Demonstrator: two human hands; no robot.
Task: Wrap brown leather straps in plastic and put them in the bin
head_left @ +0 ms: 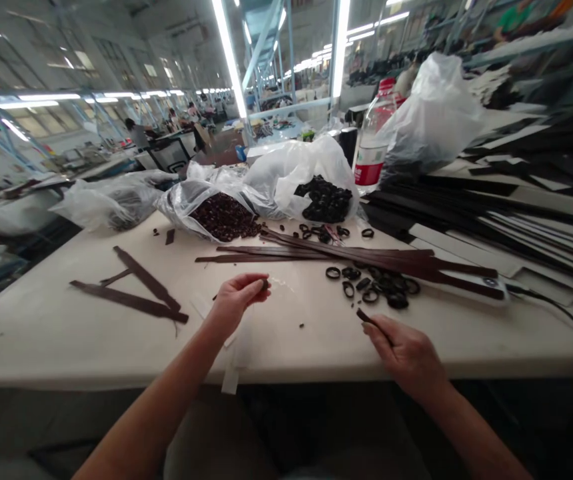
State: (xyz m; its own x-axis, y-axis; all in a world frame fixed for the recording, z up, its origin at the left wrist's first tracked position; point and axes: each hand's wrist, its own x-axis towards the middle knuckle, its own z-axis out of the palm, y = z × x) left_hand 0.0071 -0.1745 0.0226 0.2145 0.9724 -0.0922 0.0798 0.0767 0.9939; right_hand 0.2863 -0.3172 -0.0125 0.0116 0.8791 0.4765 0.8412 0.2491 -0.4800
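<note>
In the head view, I'm pinching a small dark piece (265, 285) in my left hand (239, 297), in from the front edge of the table (91, 350). Well apart, my right hand (409, 352) is gripping a dark strip (367, 318) near that edge; black loops (390, 284) are lying beyond.

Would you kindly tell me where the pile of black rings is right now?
In the head view, the pile of black rings lies right of centre on the table, between the long brown strips and the right hand.
</note>
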